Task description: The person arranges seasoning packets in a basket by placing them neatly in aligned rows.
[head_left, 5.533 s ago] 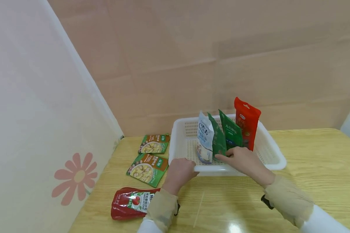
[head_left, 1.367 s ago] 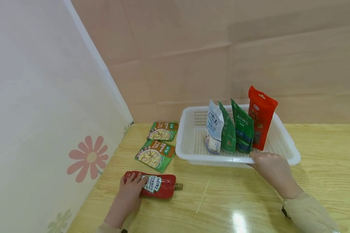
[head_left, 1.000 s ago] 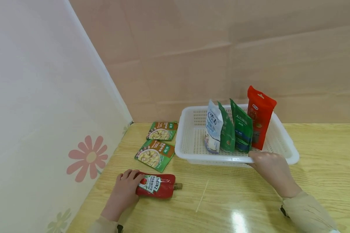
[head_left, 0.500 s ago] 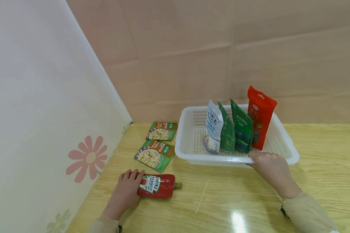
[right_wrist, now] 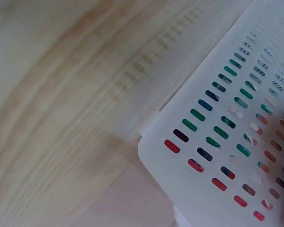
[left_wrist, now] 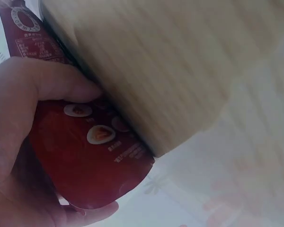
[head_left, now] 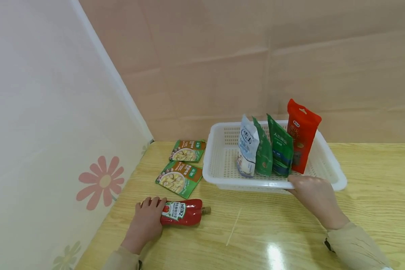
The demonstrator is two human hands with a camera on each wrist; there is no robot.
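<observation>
On the left of the head view my left hand (head_left: 145, 224) grips the bottom end of a red Heinz tomato ketchup pouch (head_left: 190, 212), whose capped spout points right. The left wrist view shows the thumb against one face of the pouch (left_wrist: 92, 161) and fingers round the other. My right hand (head_left: 315, 198) holds the front rim of a white plastic basket (head_left: 249, 183), fingers curled over the edge. Inside stand a white-and-blue bag (head_left: 247, 148), two green bags, the nearer-right one (head_left: 281, 148) with a blue band, and a tall red bag (head_left: 302, 137).
Two green-and-brown soup packets, one behind (head_left: 188, 150) and one in front (head_left: 180, 178), lie flat left of the basket. A flowered white curtain or wall (head_left: 54, 112) borders the table (head_left: 256, 232) on the left. A beige sheet (head_left: 206, 67) rises behind.
My left hand has left the basket rim and taken hold of the ketchup pouch. My right hand moved from the bags to the front rim. Lately the pouch has tipped slightly.
</observation>
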